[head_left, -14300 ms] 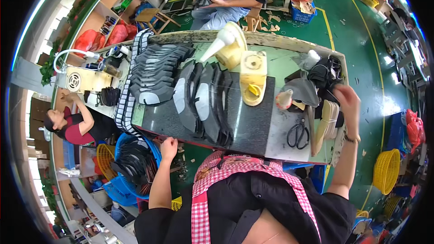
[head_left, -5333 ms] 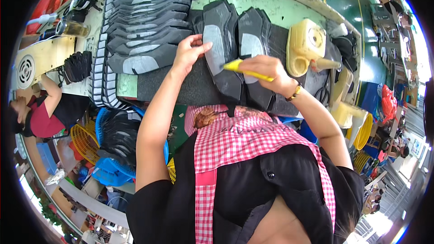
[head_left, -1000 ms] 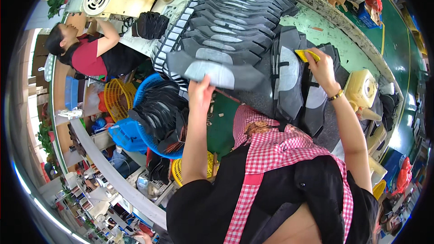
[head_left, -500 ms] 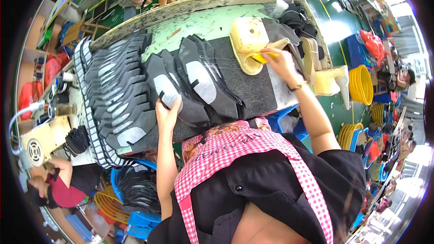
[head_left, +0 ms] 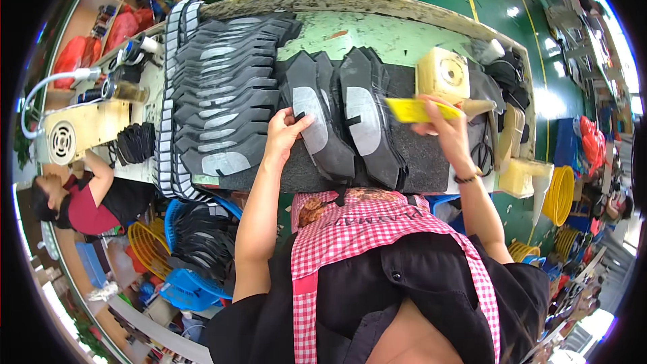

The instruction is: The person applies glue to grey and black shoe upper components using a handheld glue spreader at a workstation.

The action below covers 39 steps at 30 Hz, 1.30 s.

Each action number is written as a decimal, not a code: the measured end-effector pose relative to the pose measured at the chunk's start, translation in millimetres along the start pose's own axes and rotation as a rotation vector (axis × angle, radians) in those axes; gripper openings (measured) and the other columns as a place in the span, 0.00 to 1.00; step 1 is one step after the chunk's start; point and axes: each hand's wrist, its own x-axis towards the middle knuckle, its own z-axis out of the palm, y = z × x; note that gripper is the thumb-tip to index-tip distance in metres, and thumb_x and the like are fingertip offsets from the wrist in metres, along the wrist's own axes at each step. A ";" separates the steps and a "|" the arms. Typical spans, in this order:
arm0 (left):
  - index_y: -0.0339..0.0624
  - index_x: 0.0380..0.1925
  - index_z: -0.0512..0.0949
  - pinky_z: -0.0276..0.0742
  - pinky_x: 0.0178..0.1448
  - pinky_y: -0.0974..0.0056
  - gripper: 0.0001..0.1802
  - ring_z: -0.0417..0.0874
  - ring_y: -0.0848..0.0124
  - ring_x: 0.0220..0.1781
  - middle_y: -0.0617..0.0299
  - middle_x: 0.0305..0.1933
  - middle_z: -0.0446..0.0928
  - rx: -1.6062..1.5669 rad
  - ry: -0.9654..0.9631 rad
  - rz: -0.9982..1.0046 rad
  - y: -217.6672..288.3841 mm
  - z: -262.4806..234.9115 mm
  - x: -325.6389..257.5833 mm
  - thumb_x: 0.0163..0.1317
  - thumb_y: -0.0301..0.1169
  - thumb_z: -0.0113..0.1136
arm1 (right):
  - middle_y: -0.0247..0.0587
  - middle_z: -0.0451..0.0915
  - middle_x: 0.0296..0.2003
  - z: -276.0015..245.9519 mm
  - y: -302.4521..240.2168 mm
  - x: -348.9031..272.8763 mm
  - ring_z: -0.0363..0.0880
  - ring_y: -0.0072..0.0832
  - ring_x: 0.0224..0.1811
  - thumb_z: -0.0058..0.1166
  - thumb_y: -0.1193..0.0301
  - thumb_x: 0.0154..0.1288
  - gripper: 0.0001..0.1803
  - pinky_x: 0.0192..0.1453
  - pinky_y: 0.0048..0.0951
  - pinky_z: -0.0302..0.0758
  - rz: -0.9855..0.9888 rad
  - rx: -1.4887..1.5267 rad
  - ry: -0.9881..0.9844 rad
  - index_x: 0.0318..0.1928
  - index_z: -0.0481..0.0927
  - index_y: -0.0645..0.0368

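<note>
Two stacks of dark grey shoe-upper pieces with light grey oval patches lie side by side before me: a left stack (head_left: 317, 141) and a right stack (head_left: 367, 118). At the left stack's near-left edge, my left hand (head_left: 284, 136) is closed, thumb and fingers pinching around the patch. My right hand (head_left: 441, 128) grips a flat yellow spreader (head_left: 418, 112), held above the bench just right of the right stack and slightly blurred. Behind that hand stands a cream glue pot (head_left: 441, 71); its front is partly hidden by the hand and spreader.
A long row of overlapping grey pieces (head_left: 226, 94) fills the bench's left side. Scissors (head_left: 482, 155) and a second cream container (head_left: 517, 178) are at the right. A blue basket of dark pieces (head_left: 202, 236) stands below left. A person in maroon (head_left: 87, 202) sits at the left.
My right hand has lifted the yellow spreader from the front of the glue pot and moved it left toward the right stack. The whole view has shifted. My left hand stays at the left stack.
</note>
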 end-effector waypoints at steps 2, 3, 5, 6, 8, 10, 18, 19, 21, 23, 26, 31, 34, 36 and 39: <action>0.33 0.48 0.68 0.73 0.35 0.71 0.28 0.78 0.74 0.35 0.61 0.36 0.77 -0.092 0.006 -0.012 -2.0 -3.3 -2.9 0.47 0.31 0.67 | 0.37 0.80 0.29 57.0 2.4 38.3 0.78 0.20 0.26 0.47 0.66 0.63 0.14 0.31 0.20 0.75 -0.088 -0.082 -0.252 0.44 0.77 0.60; 0.33 0.47 0.68 0.72 0.34 0.71 0.29 0.78 0.75 0.34 0.61 0.35 0.77 -0.171 -0.009 -0.019 -1.7 -3.0 -3.3 0.44 0.30 0.69 | 0.40 0.80 0.28 82.8 5.3 58.5 0.78 0.24 0.25 0.48 0.67 0.62 0.12 0.32 0.22 0.75 -0.168 -0.280 -0.358 0.42 0.78 0.59; 0.33 0.47 0.68 0.72 0.35 0.70 0.29 0.78 0.74 0.34 0.61 0.35 0.77 -0.175 -0.018 -0.045 4.6 -3.0 -2.9 0.44 0.30 0.69 | 0.45 0.79 0.27 113.8 17.7 105.0 0.78 0.33 0.26 0.48 0.70 0.59 0.10 0.34 0.27 0.74 -0.481 -0.688 -0.377 0.38 0.79 0.58; 0.34 0.47 0.68 0.73 0.35 0.70 0.29 0.78 0.74 0.34 0.62 0.35 0.77 -0.164 -0.038 -0.073 6.7 -3.2 -4.0 0.44 0.29 0.69 | 0.48 0.78 0.26 121.8 28.2 128.7 0.78 0.38 0.27 0.48 0.71 0.57 0.09 0.35 0.30 0.74 -0.713 -0.893 -0.278 0.36 0.80 0.58; 0.35 0.47 0.69 0.73 0.37 0.69 0.28 0.78 0.74 0.35 0.61 0.37 0.77 -0.186 -0.049 -0.091 6.7 -5.7 -2.8 0.44 0.29 0.68 | 0.48 0.78 0.29 121.9 32.5 158.4 0.77 0.42 0.30 0.46 0.77 0.50 0.11 0.37 0.34 0.74 -0.632 -0.892 -0.288 0.35 0.79 0.58; 0.35 0.47 0.69 0.73 0.39 0.68 0.27 0.78 0.73 0.37 0.61 0.38 0.77 -0.255 -0.085 -0.132 2.2 -11.1 -3.6 0.46 0.28 0.67 | 0.46 0.78 0.30 115.4 22.8 124.1 0.76 0.41 0.29 0.46 0.79 0.49 0.13 0.37 0.33 0.75 -0.718 -0.683 -0.593 0.36 0.79 0.56; 0.33 0.44 0.71 0.75 0.40 0.65 0.23 0.79 0.71 0.35 0.59 0.37 0.77 -0.159 -0.083 -0.145 7.6 -14.1 7.1 0.48 0.29 0.65 | 0.47 0.78 0.36 70.4 16.8 15.5 0.78 0.39 0.36 0.57 0.78 0.48 0.14 0.41 0.33 0.75 -0.680 -0.527 -0.596 0.40 0.77 0.62; 0.34 0.44 0.71 0.75 0.40 0.65 0.22 0.79 0.71 0.35 0.59 0.37 0.77 -0.169 -0.098 -0.144 10.6 -13.7 11.2 0.48 0.29 0.65 | 0.47 0.77 0.38 71.0 20.9 15.7 0.77 0.41 0.38 0.55 0.80 0.45 0.17 0.42 0.33 0.75 -0.773 -0.515 -0.618 0.41 0.76 0.62; 0.34 0.42 0.72 0.75 0.40 0.66 0.20 0.79 0.71 0.35 0.60 0.35 0.78 -0.156 -0.119 -0.133 14.8 -14.0 14.1 0.48 0.29 0.64 | 0.47 0.77 0.39 62.8 41.7 1.2 0.77 0.42 0.39 0.53 0.83 0.40 0.20 0.42 0.33 0.75 -0.801 -0.686 -0.845 0.40 0.76 0.62; 0.34 0.42 0.73 0.75 0.40 0.65 0.20 0.79 0.72 0.35 0.60 0.35 0.78 -0.156 -0.131 -0.149 13.9 -16.5 19.5 0.48 0.29 0.64 | 0.41 0.77 0.33 51.4 37.5 -14.2 0.77 0.37 0.34 0.52 0.81 0.44 0.18 0.35 0.31 0.75 -0.746 -0.695 -0.848 0.40 0.77 0.59; 0.34 0.40 0.74 0.74 0.43 0.65 0.18 0.78 0.72 0.37 0.60 0.35 0.77 -0.154 -0.097 -0.193 7.3 -20.5 23.1 0.48 0.29 0.64 | 0.40 0.78 0.30 50.6 13.9 -13.7 0.78 0.36 0.32 0.53 0.79 0.49 0.12 0.35 0.31 0.75 -0.628 -0.569 -0.859 0.38 0.78 0.60; 0.36 0.45 0.71 0.72 0.49 0.65 0.19 0.77 0.72 0.42 0.61 0.40 0.76 -0.242 -0.324 -0.237 6.9 -33.3 29.5 0.52 0.29 0.60 | 0.43 0.79 0.30 95.4 31.4 58.3 0.78 0.37 0.27 0.52 0.76 0.54 0.09 0.33 0.30 0.75 -0.619 -0.541 -0.584 0.37 0.79 0.59; 0.36 0.41 0.73 0.73 0.47 0.66 0.18 0.78 0.71 0.39 0.61 0.38 0.77 -0.276 -0.291 -0.251 13.4 -26.0 22.2 0.48 0.27 0.63 | 0.44 0.79 0.26 116.2 33.7 116.7 0.77 0.32 0.20 0.49 0.72 0.58 0.09 0.29 0.28 0.73 -0.753 -0.717 -0.329 0.38 0.79 0.60; 0.35 0.41 0.73 0.73 0.48 0.64 0.19 0.78 0.70 0.40 0.60 0.39 0.77 -0.316 -0.245 -0.225 7.6 -24.7 14.5 0.47 0.25 0.63 | 0.44 0.78 0.21 127.3 28.8 126.3 0.79 0.25 0.21 0.48 0.67 0.60 0.12 0.27 0.27 0.73 -0.394 -0.717 -0.345 0.38 0.78 0.62; 0.33 0.43 0.73 0.72 0.50 0.63 0.20 0.77 0.70 0.41 0.60 0.40 0.76 -0.437 -0.262 -0.110 -2.7 -19.5 -4.0 0.46 0.22 0.63 | 0.45 0.78 0.21 130.1 16.7 109.6 0.78 0.27 0.19 0.48 0.66 0.60 0.13 0.26 0.27 0.72 -0.325 -0.707 -0.363 0.38 0.78 0.63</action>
